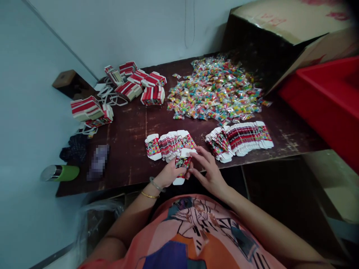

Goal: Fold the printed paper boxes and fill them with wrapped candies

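Note:
Near the table's front edge my left hand [171, 173] is closed on a small red printed carton [183, 162] with white end flaps. My right hand [208, 170] is at the carton's right side, its fingers apart and the fingertips at the upper flap. Just behind the hands lies a short row of flat red-and-white cartons [168, 145]. To the right is a longer fanned row of the same cartons [244, 138]. A wide heap of clear sachets with colourful sweets [215, 89] spreads over the back of the table.
Bundled carton stacks [153, 95] and white straps [108, 95] are at the back left. A green bottle [66, 173] lies at the left edge by a dark cloth [73, 148]. A red bin [322, 101] and large cardboard box [291, 22] stand right.

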{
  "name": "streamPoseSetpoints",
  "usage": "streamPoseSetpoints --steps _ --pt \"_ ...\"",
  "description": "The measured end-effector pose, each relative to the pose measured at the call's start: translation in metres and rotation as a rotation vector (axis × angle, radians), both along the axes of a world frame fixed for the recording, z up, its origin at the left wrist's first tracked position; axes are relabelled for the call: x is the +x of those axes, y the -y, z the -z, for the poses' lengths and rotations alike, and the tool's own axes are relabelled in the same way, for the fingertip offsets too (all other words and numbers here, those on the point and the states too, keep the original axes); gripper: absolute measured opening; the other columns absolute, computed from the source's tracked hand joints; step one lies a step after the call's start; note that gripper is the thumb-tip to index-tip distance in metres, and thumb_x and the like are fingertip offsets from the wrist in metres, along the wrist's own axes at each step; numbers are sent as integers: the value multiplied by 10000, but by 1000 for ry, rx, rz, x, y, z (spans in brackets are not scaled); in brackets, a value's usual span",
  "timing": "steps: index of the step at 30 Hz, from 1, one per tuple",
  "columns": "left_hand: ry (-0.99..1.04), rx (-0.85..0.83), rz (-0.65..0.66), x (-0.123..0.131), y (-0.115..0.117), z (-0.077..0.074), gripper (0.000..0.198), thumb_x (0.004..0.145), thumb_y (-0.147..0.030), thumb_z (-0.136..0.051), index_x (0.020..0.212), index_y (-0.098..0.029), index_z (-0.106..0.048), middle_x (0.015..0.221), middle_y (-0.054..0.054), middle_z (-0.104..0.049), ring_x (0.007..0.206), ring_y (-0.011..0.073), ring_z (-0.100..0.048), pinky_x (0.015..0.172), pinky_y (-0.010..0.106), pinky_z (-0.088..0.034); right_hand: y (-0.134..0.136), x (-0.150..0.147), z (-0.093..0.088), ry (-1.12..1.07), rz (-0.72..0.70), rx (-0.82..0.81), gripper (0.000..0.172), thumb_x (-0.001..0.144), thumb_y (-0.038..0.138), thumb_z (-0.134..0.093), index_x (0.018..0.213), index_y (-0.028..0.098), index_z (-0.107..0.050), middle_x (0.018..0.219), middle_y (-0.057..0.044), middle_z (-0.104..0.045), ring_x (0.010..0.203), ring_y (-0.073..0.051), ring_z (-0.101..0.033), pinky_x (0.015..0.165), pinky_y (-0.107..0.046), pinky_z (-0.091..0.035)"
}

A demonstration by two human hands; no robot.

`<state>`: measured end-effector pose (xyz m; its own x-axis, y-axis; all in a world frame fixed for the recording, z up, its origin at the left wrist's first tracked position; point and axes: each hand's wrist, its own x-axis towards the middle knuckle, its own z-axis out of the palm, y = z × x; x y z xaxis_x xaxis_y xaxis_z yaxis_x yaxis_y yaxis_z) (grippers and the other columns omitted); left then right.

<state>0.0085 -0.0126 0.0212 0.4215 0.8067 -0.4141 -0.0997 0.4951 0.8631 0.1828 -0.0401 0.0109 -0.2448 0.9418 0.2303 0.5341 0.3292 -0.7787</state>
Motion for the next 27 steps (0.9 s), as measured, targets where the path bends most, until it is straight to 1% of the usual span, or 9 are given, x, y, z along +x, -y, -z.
streamPoseSetpoints --steps 2,5,9,11,16,18,21,24,27 --pt "-18 45 72 -2 -2 1 506 695 -117 -580 1191 -144 -482 634 -44 -582 549 106 -544 570 244 -461 -3 2 0 10 9 18 347 886 277 -556 1233 279 -556 1435 -72 -403 1318 -252 -351 1074 -464 -289" --pt "-9 55 148 -3 1 4 638 718 -106 -567 1331 -159 -398 647 -50 -564 555 93 -521 582 236 -442 -9 4 -6 -37 -31 -21 189 863 283 -593 1040 231 -634 1405 -76 -444 1305 -248 -367 1059 -449 -318" --pt "-48 45 141 1 5 6 740 701 -133 -636 1387 -187 -363 789 -20 -590 591 80 -494 586 220 -421 -17 12 -17 20 -248 -114 126 793 329 -687 840 212 -691 1445 -62 -415 1341 -280 -320 1076 -495 -281" --pt "-32 15 199 3 4 4 675 680 -144 -669 1318 -175 -451 777 -19 -599 616 90 -508 602 218 -421 -23 20 -22 74 -370 -173 80 806 297 -678 826 236 -725 1453 -44 -409 1338 -285 -333 1076 -521 -266" --pt "133 -76 643 4 -3 4 287 668 -312 -745 850 -111 -652 754 39 -641 668 144 -563 647 265 -458 -35 41 -35 -2 -630 -337 122 842 242 -630 851 280 -745 1324 -17 -523 1273 -241 -425 1069 -463 -313" --pt "64 -36 563 6 0 13 327 627 -381 -783 726 -113 -625 663 5 -595 584 113 -513 575 239 -429 -35 46 -38 -95 -656 -399 109 838 277 -634 846 248 -739 1246 -35 -558 1196 -229 -490 1037 -412 -366" --pt "-70 19 284 13 14 29 424 643 -501 -750 640 -116 -570 553 -38 -496 493 75 -422 486 208 -349 -25 44 -30 -248 -592 -506 166 867 318 -585 911 207 -701 1061 -48 -617 996 -195 -586 918 -341 -460" --pt "-145 81 47 18 28 39 425 763 -538 -628 833 -120 -593 666 -3 -581 558 106 -503 545 227 -407 -5 33 -11 -420 -307 -552 244 884 318 -553 1104 214 -574 1009 -39 -629 935 -175 -596 846 -314 -490" --pt "-219 246 -140 17 36 40 420 798 -412 -645 1111 -180 -489 806 1 -604 719 138 -570 686 246 -443 16 21 9 -575 -63 -572 399 832 296 -629 1180 242 -443 1067 -44 -616 912 -159 -598 769 -274 -501"
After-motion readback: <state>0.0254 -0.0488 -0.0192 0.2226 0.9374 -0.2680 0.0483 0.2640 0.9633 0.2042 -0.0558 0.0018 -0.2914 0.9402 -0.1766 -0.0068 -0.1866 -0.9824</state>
